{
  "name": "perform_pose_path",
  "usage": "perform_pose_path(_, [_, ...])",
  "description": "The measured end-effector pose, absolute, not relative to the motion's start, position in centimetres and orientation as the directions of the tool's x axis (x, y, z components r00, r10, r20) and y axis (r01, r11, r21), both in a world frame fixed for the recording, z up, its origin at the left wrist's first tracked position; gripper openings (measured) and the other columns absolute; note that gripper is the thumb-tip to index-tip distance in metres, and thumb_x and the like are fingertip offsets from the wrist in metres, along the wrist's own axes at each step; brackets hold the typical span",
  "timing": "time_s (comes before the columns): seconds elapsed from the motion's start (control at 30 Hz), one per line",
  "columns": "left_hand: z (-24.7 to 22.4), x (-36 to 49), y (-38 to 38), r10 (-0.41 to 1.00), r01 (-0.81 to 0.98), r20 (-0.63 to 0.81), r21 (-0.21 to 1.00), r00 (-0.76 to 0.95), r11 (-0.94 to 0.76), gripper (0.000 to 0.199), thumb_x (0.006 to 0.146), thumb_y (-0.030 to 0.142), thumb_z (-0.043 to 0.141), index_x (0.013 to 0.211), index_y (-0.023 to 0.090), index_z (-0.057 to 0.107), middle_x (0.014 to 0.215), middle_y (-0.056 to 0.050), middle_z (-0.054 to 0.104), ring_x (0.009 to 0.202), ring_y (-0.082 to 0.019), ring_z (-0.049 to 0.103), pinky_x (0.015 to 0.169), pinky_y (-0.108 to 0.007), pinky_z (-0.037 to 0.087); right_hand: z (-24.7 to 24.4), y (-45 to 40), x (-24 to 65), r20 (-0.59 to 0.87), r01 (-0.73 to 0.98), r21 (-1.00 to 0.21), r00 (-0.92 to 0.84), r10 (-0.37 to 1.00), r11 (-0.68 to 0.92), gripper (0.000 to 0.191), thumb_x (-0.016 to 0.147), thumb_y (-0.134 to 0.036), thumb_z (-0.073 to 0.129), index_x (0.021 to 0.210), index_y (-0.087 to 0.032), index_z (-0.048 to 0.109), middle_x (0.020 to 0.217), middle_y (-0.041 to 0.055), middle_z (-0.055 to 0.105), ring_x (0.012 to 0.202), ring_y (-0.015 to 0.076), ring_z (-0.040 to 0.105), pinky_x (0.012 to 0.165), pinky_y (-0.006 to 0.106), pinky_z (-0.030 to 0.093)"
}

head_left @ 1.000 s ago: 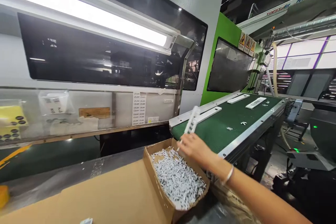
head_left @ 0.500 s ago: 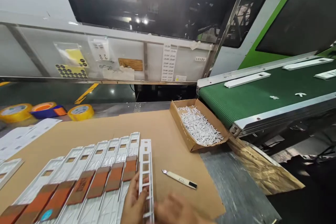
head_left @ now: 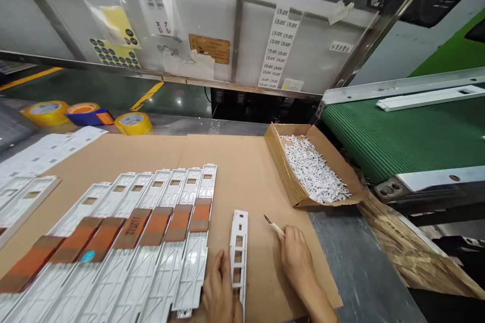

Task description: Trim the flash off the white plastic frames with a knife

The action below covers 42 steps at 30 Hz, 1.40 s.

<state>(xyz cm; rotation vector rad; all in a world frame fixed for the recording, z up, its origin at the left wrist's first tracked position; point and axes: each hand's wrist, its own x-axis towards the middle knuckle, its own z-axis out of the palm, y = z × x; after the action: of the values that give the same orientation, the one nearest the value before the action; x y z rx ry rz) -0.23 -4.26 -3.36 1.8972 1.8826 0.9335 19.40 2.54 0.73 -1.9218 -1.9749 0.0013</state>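
My right hand point(head_left: 299, 262) is closed around the pale handle of a craft knife point(head_left: 278, 229), its blade pointing up and left over the cardboard. Beside it, a narrow white plastic frame point(head_left: 238, 242) with a row of rectangular openings extends toward me. My left hand point(head_left: 220, 287) is closed at the left side of this frame's near end; the thumb's grip is partly hidden. Left of that hand lies a row of long white plastic panels point(head_left: 159, 262), with brown and orange blocks point(head_left: 178, 222) across them. One block carries a blue round sticker point(head_left: 88, 256).
A cardboard box point(head_left: 282, 176) of small white plastic bits stands at the back right, by a green conveyor belt point(head_left: 409, 131) carrying a white part point(head_left: 428, 98). Tape rolls point(head_left: 133, 123) and white sheets point(head_left: 49, 154) are at the left. Brown cardboard point(head_left: 265, 272) covers the metal table.
My right hand has picked up the craft knife from the cardboard. The white frame and my left hand now appear farther right, apart from the panel row. The head view has tilted down.
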Motion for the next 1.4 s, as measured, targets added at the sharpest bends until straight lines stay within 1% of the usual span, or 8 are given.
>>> perform_pose_path(0.1, [-2.2,0.5,-4.2,0.968,0.873,0.250,0.476,-0.021,-0.104,0.085,0.068,-0.001,0.036,0.146,0.017,0.009,0.142,-0.020,0.038,0.118,-0.034,0.047,0.085,-0.046,0.044,1.0,2.2,19.5,0.256,0.939,-0.336,0.011,0.967,0.079,0.020,0.095,-0.018,0.028,0.095,-0.019,0.048,0.081,0.0083,0.060,0.075,0.0213,0.059,0.062,0.032,0.050])
perform_pose_path(0.2, [-1.1,0.5,-3.4,0.953,0.913,0.275,0.343,0.125,-0.219,0.085,0.068,-0.002,0.036,0.146,0.018,0.010,0.142,-0.014,0.040,0.127,-0.029,0.039,0.090,-0.042,0.039,1.9,1.9,18.8,0.225,0.910,-0.393,-0.041,0.974,0.129,0.029,0.096,-0.019,0.027,0.119,-0.019,0.043,0.102,0.0098,0.062,0.094,0.0183,0.061,0.076,0.029,0.052])
perform_pose_path(0.3, [-1.0,0.0,-2.2,0.914,0.892,0.324,0.295,0.244,-0.342,0.088,0.062,0.001,0.039,0.146,0.015,0.014,0.144,-0.008,0.040,0.132,-0.026,0.032,0.094,-0.039,0.033,3.1,2.0,18.0,0.138,0.877,-0.449,-0.121,0.983,0.171,0.033,0.096,-0.025,0.033,0.128,-0.022,0.043,0.100,0.0066,0.062,0.089,0.0157,0.064,0.071,0.023,0.053])
perform_pose_path(0.47, [-2.0,-0.6,-1.8,0.892,0.860,0.310,0.292,0.330,-0.420,0.082,0.062,0.009,0.042,0.143,0.014,0.027,0.142,-0.004,0.043,0.135,-0.022,0.026,0.096,-0.036,0.028,4.2,3.2,17.1,0.082,0.847,-0.463,-0.252,0.964,0.260,0.033,0.096,-0.024,0.033,0.123,-0.021,0.050,0.089,0.0071,0.063,0.073,0.0157,0.065,0.062,0.023,0.052])
perform_pose_path(0.63, [-2.2,-0.8,-2.2,0.893,0.862,0.291,0.279,0.344,-0.423,0.060,0.072,0.009,0.041,0.131,0.019,0.049,0.137,-0.001,0.049,0.137,-0.019,0.023,0.097,-0.032,0.028,4.7,4.4,16.5,0.080,0.874,-0.363,-0.315,0.946,0.322,0.034,0.095,-0.024,0.033,0.124,-0.025,0.051,0.082,0.0064,0.063,0.073,0.0190,0.064,0.059,0.027,0.052])
perform_pose_path(0.8, [-2.0,-0.8,-1.8,0.871,0.854,0.370,0.283,0.324,-0.437,0.046,0.078,0.010,0.041,0.120,0.018,0.059,0.126,-0.002,0.059,0.138,-0.018,0.022,0.110,-0.031,0.016,5.0,5.0,16.2,0.041,0.900,-0.289,-0.328,0.944,0.326,0.030,0.095,-0.029,0.038,0.120,-0.028,0.054,0.078,0.0051,0.062,0.071,0.0202,0.064,0.058,0.029,0.050])
perform_pose_path(1.0, [-2.0,-0.4,-1.6,0.866,0.871,0.401,0.258,0.297,-0.418,0.043,0.079,0.006,0.039,0.113,0.018,0.062,0.121,-0.001,0.062,0.136,-0.017,0.026,0.112,-0.032,0.011,5.2,5.5,15.7,0.042,0.912,-0.208,-0.353,0.935,0.353,0.029,0.095,-0.032,0.040,0.118,-0.030,0.057,0.070,0.0040,0.061,0.063,0.0197,0.062,0.051,0.028,0.046])
perform_pose_path(1.4, [-1.9,-0.3,-1.6,0.867,0.877,0.408,0.253,0.287,-0.410,0.041,0.081,0.006,0.039,0.109,0.020,0.064,0.123,0.000,0.061,0.135,-0.017,0.030,0.112,-0.033,0.015,5.5,6.7,14.8,0.068,0.892,-0.075,-0.441,0.895,0.445,0.031,0.096,-0.031,0.035,0.099,-0.023,0.065,0.067,0.0042,0.064,0.057,0.0183,0.062,0.050,0.029,0.045])
